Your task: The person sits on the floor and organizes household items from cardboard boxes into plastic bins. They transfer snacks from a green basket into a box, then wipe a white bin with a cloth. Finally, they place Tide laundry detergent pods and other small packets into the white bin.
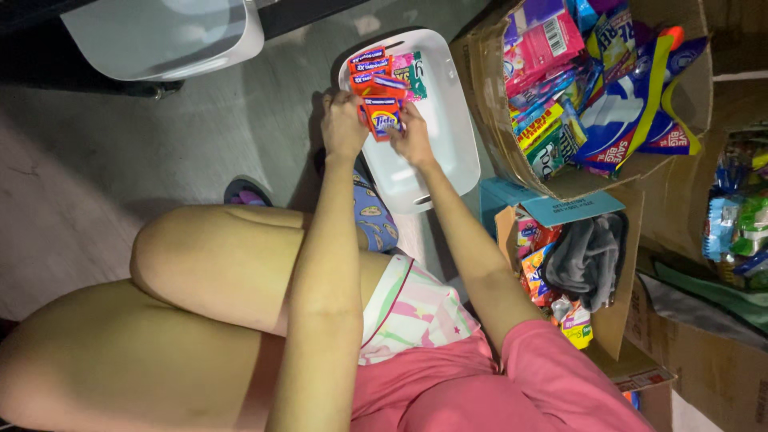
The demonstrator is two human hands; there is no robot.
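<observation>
Both my hands hold one orange detergent sachet (pixel 383 119) over a white rectangular tray (pixel 448 120). My left hand (pixel 342 124) pinches its left edge and my right hand (pixel 413 134) grips its right edge. A row of similar orange sachets (pixel 373 70) stands in the tray's far left corner, next to a pink and green packet (pixel 410 72). The rest of the tray shows bare white plastic.
A big cardboard box (pixel 488 104) full of colourful sachets and bags stands right of the tray. A smaller box (pixel 608 316) nearer me holds packets and a grey cloth (pixel 588 256). More packets lie at far right. My bent legs fill the lower left; a grey chair base is top left.
</observation>
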